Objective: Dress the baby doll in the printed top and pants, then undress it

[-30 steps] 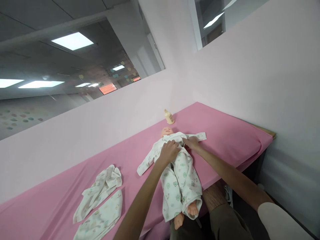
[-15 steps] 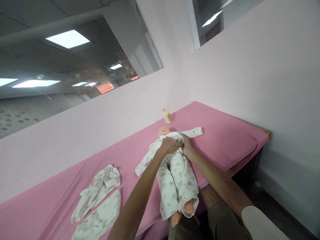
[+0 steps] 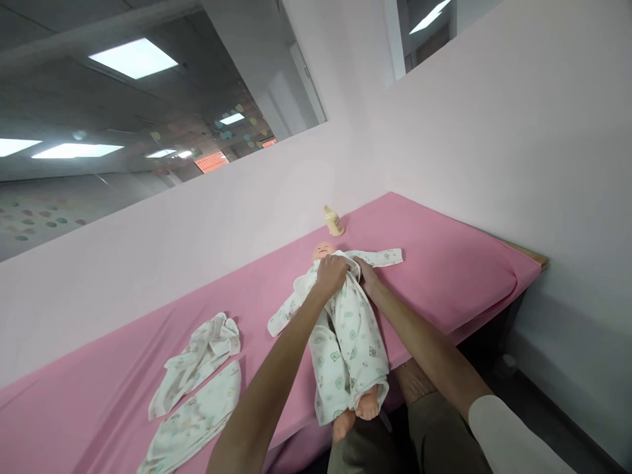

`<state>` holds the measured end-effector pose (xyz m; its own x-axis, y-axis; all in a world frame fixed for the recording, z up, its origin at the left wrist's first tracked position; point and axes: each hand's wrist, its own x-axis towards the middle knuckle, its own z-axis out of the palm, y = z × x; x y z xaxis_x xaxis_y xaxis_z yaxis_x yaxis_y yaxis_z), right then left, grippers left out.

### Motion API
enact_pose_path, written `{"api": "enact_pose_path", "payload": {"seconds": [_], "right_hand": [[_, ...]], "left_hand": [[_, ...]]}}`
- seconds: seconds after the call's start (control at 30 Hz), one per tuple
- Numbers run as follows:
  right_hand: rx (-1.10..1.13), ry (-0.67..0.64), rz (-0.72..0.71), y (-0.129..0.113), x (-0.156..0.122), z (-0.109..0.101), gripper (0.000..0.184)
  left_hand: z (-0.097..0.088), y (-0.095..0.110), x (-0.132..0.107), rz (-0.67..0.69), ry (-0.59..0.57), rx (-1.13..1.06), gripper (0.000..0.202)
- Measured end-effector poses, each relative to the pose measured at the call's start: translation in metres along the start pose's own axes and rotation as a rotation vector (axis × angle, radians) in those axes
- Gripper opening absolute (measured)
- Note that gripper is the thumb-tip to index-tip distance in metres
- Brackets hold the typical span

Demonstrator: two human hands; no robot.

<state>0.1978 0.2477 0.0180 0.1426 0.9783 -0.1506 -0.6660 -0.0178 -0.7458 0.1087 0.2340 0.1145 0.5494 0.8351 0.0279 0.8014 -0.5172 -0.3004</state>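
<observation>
A baby doll (image 3: 324, 249) lies on its back on the pink-covered table, head away from me and bare feet at the near edge. It wears a white printed top (image 3: 292, 307), sleeves spread to both sides, and matching pants (image 3: 356, 329). My left hand (image 3: 332, 273) is closed on the pants' waistband at the doll's belly. Beside it, my right hand (image 3: 366, 274) pinches the right side of the waistband, its fingertips partly hidden by cloth. The waistband is stretched up between both hands, over the lower part of the top.
Two pieces of white printed baby clothing, one crumpled (image 3: 197, 362) and one flatter (image 3: 197, 421), lie to the left on the pink sheet (image 3: 276, 401). A cream-coloured bottle (image 3: 334, 222) stands beyond the doll's head by the wall. The table's right edge meets another wall.
My left hand has moved up toward the doll's chest, drawing the waistband higher. The pants' legs have shifted up slightly, and the whole view has tilted a little.
</observation>
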Motion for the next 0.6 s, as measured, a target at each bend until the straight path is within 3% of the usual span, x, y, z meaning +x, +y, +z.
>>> {"api": "enact_pose_path", "payload": {"seconds": [0.37, 0.47, 0.6], "right_hand": [[0.085, -0.023, 0.092, -0.001, -0.010, 0.000, 0.022], [0.061, 0.017, 0.109, 0.002, -0.008, -0.003, 0.025], [-0.016, 0.121, 0.081, 0.011, -0.007, -0.010, 0.032]], "left_hand": [[0.004, -0.008, 0.017, -0.095, 0.075, -0.016, 0.030], [0.007, -0.016, 0.002, -0.137, 0.141, -0.141, 0.029], [0.020, -0.037, -0.049, -0.233, 0.396, -0.410, 0.027]]}}
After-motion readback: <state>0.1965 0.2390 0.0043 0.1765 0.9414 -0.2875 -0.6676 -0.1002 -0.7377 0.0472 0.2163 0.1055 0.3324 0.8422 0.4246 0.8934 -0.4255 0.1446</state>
